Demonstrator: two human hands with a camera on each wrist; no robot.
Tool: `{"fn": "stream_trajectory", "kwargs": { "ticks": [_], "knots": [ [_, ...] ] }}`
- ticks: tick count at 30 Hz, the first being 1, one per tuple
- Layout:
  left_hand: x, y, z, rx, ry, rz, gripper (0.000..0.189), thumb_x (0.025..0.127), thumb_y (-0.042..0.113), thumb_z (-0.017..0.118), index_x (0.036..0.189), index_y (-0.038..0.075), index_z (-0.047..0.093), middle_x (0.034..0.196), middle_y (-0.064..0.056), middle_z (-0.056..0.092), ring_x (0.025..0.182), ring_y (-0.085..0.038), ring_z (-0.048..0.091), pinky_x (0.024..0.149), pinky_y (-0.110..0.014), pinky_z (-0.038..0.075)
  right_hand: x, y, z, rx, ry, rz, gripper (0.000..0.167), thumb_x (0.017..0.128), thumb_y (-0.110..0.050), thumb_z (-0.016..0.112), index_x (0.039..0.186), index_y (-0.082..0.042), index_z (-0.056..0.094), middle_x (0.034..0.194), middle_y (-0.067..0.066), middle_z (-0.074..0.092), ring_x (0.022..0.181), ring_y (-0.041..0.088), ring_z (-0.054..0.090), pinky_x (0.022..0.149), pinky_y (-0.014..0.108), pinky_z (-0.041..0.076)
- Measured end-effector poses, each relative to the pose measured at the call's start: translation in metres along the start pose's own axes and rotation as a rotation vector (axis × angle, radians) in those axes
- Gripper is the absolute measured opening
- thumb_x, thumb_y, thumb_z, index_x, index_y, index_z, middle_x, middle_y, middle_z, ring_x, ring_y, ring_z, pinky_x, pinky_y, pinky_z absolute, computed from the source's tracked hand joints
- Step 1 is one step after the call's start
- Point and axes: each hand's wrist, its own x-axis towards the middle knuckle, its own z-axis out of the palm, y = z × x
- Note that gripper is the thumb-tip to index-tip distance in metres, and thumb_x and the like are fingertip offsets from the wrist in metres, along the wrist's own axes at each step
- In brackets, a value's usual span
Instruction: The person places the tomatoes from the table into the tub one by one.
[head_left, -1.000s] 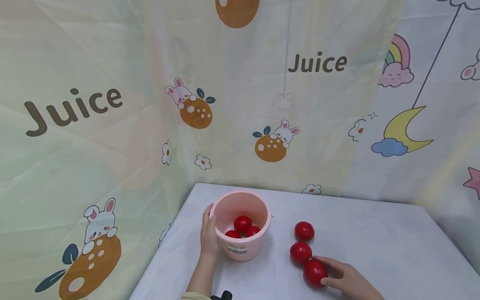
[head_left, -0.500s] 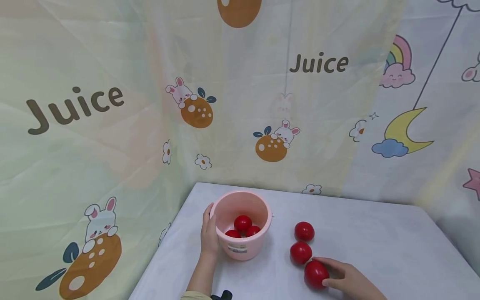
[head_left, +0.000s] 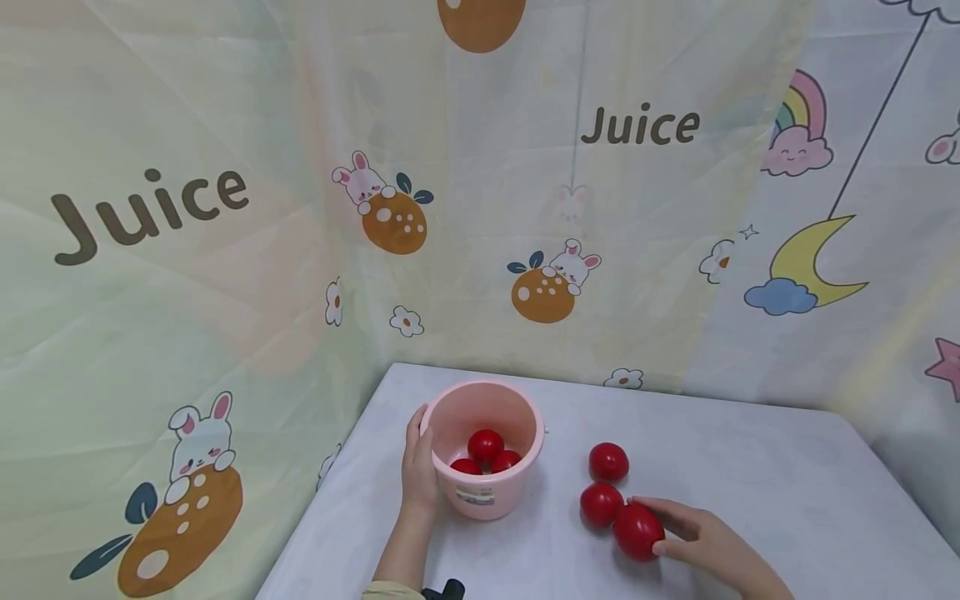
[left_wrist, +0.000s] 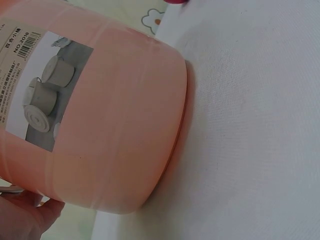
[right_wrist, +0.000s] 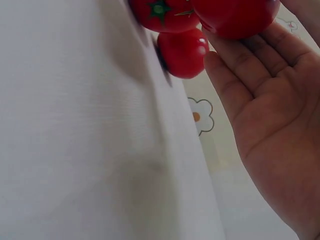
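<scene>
At the left of the table, my left hand (head_left: 420,471) grips the side of a pink plastic bucket (head_left: 501,493) near its rim. In the left wrist view the bucket (left_wrist: 125,115) fills much of the picture, with the left hand (left_wrist: 25,215) at the lower corner. Three red tomatoes (head_left: 486,446) show inside it. My right hand (head_left: 705,537) holds a red tomato (head_left: 637,532) between thumb and fingers. Beside it sit two more tomatoes, a nearer one (head_left: 602,505) and a farther one (head_left: 608,462). The right wrist view shows a green stem star on one tomato (right_wrist: 162,12).
A white cloth covers the table (head_left: 750,467). Behind and to the left hang printed curtains (head_left: 465,333) with rabbits and oranges. A printed label (left_wrist: 45,90) is stuck to the bucket's front. A dark strap (head_left: 450,590) shows at the left wrist.
The right hand and its tomato have moved slightly away from me, up in the head view. The left hand and the bucket stay where they were.
</scene>
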Motion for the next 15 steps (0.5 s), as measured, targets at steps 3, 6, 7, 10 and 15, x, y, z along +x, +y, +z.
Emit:
{"fn": "stream_trajectory", "kwargs": {
  "ticks": [3,6,7,10,15],
  "knots": [
    [0.000,0.001,0.000,-0.008,-0.001,-0.010,0.042,0.103,0.048,0.038,0.144,0.051,0.033,0.149,0.020,0.042,0.141,-0.016,0.039,0.110,-0.058,0.040,0.001,-0.006,-0.005,-0.010,0.015,-0.016,0.075,0.080,-0.035,0.079,0.145,-0.012,0.049,0.144,0.021,0.051,0.131,0.045,0.047,0.087,0.047,0.059],
    [-0.001,0.002,0.000,-0.013,-0.001,-0.018,0.041,0.103,0.048,0.039,0.143,0.052,0.033,0.148,0.021,0.042,0.141,-0.015,0.039,0.110,-0.057,0.041,0.002,-0.014,-0.012,-0.026,0.024,-0.039,0.072,0.082,-0.034,0.078,0.144,-0.013,0.049,0.145,0.021,0.050,0.132,0.046,0.046,0.089,0.047,0.058],
    [-0.001,0.002,0.000,-0.011,-0.002,-0.017,0.042,0.103,0.048,0.039,0.144,0.052,0.032,0.148,0.021,0.042,0.141,-0.015,0.039,0.110,-0.057,0.041,0.002,-0.018,-0.014,-0.032,0.028,-0.051,0.071,0.082,-0.034,0.078,0.144,-0.013,0.050,0.145,0.021,0.050,0.132,0.047,0.046,0.088,0.046,0.059],
    [-0.002,0.003,0.000,-0.017,-0.002,-0.015,0.042,0.103,0.047,0.040,0.144,0.051,0.032,0.148,0.021,0.042,0.141,-0.015,0.039,0.110,-0.058,0.041,0.003,-0.027,-0.021,-0.059,0.040,-0.097,0.068,0.083,-0.034,0.077,0.144,-0.015,0.051,0.145,0.021,0.050,0.133,0.048,0.045,0.087,0.041,0.060],
    [-0.002,0.002,0.000,-0.016,-0.002,-0.008,0.043,0.103,0.045,0.041,0.145,0.050,0.032,0.149,0.019,0.042,0.141,-0.017,0.039,0.109,-0.059,0.041,0.005,-0.042,-0.031,-0.092,0.059,-0.174,0.064,0.084,-0.032,0.076,0.142,-0.018,0.053,0.144,0.020,0.051,0.133,0.050,0.044,0.084,0.033,0.060]
  ]
}}
